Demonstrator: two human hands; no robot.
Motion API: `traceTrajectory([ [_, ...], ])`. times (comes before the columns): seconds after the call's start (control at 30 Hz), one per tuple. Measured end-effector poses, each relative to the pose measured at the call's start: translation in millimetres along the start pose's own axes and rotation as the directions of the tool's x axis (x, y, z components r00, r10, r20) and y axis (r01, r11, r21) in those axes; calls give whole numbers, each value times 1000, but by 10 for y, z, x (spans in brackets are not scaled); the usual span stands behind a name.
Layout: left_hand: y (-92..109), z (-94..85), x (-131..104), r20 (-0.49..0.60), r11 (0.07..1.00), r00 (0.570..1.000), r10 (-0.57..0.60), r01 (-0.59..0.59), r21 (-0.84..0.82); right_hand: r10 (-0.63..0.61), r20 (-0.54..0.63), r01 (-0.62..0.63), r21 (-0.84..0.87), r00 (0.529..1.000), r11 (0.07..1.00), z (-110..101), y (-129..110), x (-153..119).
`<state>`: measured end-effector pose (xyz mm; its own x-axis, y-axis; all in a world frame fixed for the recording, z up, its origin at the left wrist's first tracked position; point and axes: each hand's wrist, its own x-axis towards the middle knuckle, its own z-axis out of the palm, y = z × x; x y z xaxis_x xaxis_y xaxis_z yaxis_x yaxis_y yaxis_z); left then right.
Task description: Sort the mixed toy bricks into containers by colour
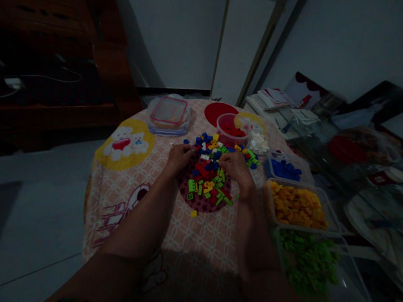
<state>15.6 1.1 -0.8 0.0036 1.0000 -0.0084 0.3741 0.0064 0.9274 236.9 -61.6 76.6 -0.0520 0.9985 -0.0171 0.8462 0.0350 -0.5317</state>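
A mixed heap of toy building bricks [207,169] in red, blue, green, yellow and white lies on the cloth-covered round table. My left hand [180,158] is at the heap's left edge, its fingers curled and drawn together beside blue and red bricks. On the right side of the pile, my right hand [235,166] bends its fingers down close to blue and green bricks. In the dim light, whatever is between the fingertips of either hand cannot be made out. A single yellow brick [194,214] lies apart, nearer to me.
Along the right stand clear boxes of blue bricks [285,170], yellow bricks [297,206] and green bricks [307,260]. Behind the heap are a round tub [232,137] with red bricks and a pile of white bricks [258,143]. Stacked lidded containers [169,116] sit back left.
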Motion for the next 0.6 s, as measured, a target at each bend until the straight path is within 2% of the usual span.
traceTrajectory([
  [0.13, -37, 16, 23, 8, 1000, 1000, -14, 14, -26, 5, 84, 5, -118, 996, 993, 58, -43, -8],
  [0.27, -46, 25, 24, -1, 1000, 1000, -5, 5, -31, 3, 80, 19, -277, 997, 961, 200, -107, -7],
  [0.37, -45, 20, 23, -13, 1000, 1000, 5, -5, -9, -11, 73, 31, -278, 997, 960, 242, -100, 4],
  [0.47, -43, 15, 22, -22, 1000, 1000, 8, -8, -1, -31, 43, 37, -145, 999, 989, 204, -57, 22],
  [0.53, -38, 13, 21, -18, 1000, 1000, 6, -6, -9, 6, -19, -5, 52, 1000, 999, 158, -25, 36],
  [0.6, -31, 11, 18, -13, 1000, 1000, 1, -1, -11, 101, -113, -60, 322, 989, 945, 109, 8, 50],
])
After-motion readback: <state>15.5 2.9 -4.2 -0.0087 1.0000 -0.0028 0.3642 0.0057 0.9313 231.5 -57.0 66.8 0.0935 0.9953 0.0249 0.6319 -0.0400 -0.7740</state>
